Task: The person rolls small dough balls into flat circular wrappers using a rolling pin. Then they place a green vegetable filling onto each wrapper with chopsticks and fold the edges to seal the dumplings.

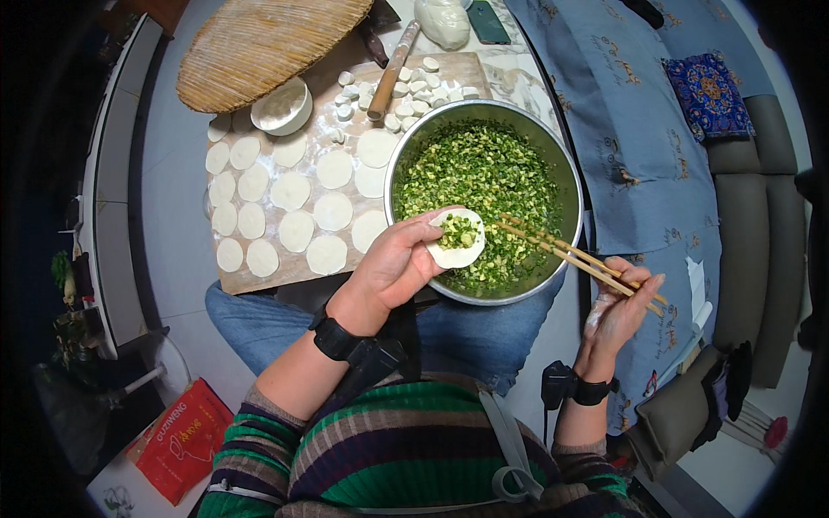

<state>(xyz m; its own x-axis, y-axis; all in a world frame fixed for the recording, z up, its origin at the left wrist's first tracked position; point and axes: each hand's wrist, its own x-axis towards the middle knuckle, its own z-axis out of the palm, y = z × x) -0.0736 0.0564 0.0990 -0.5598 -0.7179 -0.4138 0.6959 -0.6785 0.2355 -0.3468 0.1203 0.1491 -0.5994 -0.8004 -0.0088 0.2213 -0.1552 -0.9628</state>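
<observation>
My left hand (405, 256) holds a round dough wrapper (456, 259) over the near left rim of a large steel bowl (570, 194). A small heap of chopped green and yellow filling (461, 231) lies on the wrapper, and my left thumb rests at its edge. Between the fingers of my right hand (618, 301) is a pair of wooden chopsticks (570, 252). Their tips reach into the bowl, close to the chopped filling mixture (479, 168). Bits of green cling to the chopsticks.
Rolled dough wrappers (296, 231) cover much of the floured wooden board (304, 272). Farther back are small dough pieces (421, 94), a rolling pin (394, 71), a white bowl of flour (282, 107) and a woven reed tray (272, 48). A phone (489, 22) lies beside bagged dough (443, 22).
</observation>
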